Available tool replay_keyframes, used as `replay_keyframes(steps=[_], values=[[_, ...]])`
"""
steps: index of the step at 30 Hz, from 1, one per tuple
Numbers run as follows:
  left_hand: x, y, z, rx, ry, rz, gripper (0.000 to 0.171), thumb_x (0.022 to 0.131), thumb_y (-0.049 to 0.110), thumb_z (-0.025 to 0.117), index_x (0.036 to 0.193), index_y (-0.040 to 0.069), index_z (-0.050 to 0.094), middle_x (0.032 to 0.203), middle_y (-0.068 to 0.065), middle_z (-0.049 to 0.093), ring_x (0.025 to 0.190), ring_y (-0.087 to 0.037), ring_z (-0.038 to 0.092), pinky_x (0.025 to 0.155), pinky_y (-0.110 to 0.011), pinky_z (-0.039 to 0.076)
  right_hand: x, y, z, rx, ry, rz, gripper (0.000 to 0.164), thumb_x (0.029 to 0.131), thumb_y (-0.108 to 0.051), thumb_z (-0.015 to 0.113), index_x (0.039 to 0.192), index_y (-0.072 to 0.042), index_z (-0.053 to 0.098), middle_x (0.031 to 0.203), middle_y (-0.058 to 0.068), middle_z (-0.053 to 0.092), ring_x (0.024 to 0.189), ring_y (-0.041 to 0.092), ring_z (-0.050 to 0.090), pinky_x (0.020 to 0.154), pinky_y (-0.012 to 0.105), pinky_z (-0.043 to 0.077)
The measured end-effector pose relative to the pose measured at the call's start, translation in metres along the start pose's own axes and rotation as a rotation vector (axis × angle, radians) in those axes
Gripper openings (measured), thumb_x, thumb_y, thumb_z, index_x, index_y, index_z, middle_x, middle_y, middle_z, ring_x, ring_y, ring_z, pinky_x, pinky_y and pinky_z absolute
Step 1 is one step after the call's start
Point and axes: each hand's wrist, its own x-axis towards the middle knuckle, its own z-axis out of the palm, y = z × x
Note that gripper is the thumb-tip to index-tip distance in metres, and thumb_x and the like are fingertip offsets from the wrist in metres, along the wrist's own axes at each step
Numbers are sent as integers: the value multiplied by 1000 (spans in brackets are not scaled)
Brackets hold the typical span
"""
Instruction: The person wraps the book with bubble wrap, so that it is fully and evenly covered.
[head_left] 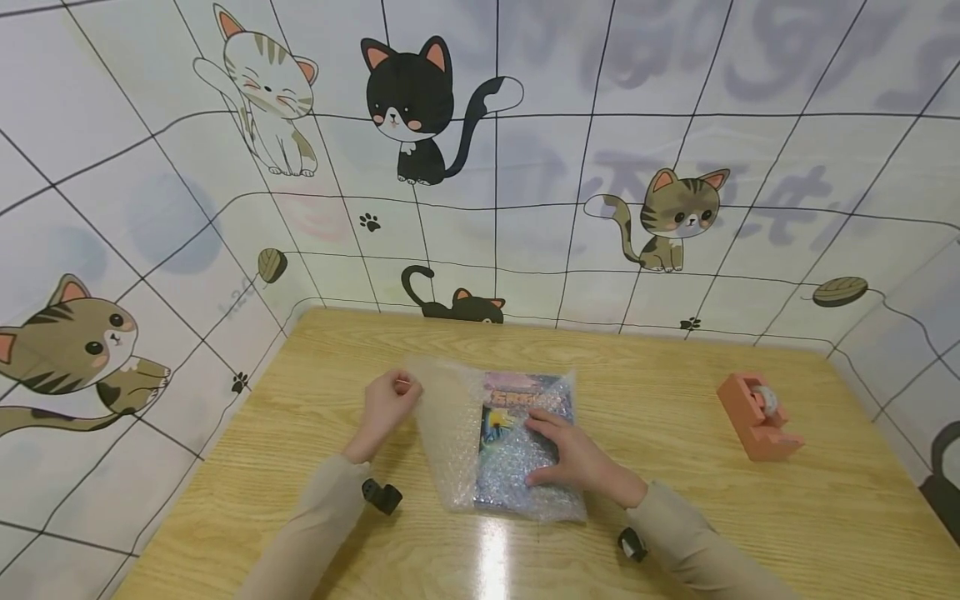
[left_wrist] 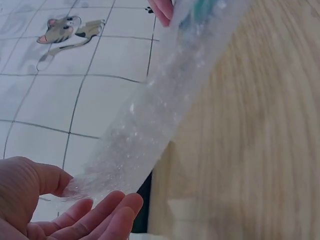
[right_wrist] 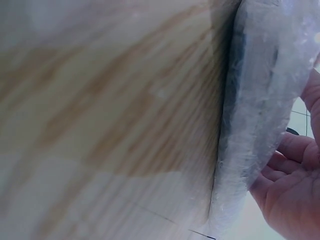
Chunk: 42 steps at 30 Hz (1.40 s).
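On the table (head_left: 645, 367), a bright-covered book (head_left: 510, 462) in bubble wrap (head_left: 450, 442) lies twelve-to-six; left hand (head_left: 390, 406) seemingly pinches wrap at ten o'clock, right hand (head_left: 573, 454) rests spread.

No wording can be read with certainty; orange title lettering (head_left: 516, 397) crosses the upper part of the bubble-wrapped cover (head_left: 497, 427), too small and blurred to make out. Large, faint grey characters (head_left: 780, 46) show on the cat-patterned wall sheet (head_left: 540, 229); small pale marks (head_left: 237, 297) at its left are equally illegible.

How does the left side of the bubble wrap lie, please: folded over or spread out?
Spread out: the bubble wrap extends beyond the colourful item, the left hand holding its edge.
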Motion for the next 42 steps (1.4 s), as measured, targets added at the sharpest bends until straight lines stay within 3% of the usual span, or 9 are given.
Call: replay_keyframes(steps=[9, 16, 27, 42], values=[[-2, 39, 18, -114, -18, 106, 5, 83, 4, 60, 85, 0, 63, 75, -12, 68, 66, -18, 65, 57, -25, 52, -1, 0, 0, -9, -4, 6, 83, 71, -36, 80, 133, 9, 45, 142, 25, 37, 128, 43, 36, 102, 54, 33], [-7, 60, 37, -135, -78, 228, 5, 85, 4, 60, 84, 0, 64, 76, -10, 66, 69, -21, 63, 63, -30, 54, -1, 2, 0, -4, 6, -1, 84, 70, -37, 80, 132, 9, 46, 141, 26, 37, 128, 43, 37, 102, 54, 33], [-10, 65, 78, -120, -224, 371, 5, 83, 3, 61, 79, 2, 63, 74, -9, 67, 68, -18, 65, 62, -22, 54, 0, 4, 1, -13, 41, -48, 82, 69, -33, 82, 129, 11, 48, 139, 26, 41, 126, 41, 40, 102, 52, 35], [-13, 59, 103, -2, -287, 353, 5, 80, 8, 63, 76, 5, 62, 76, -6, 67, 71, -17, 64, 64, -21, 51, -1, 8, 0, -20, 64, -127, 81, 68, -29, 83, 127, 13, 48, 138, 29, 39, 125, 42, 41, 101, 52, 36]])
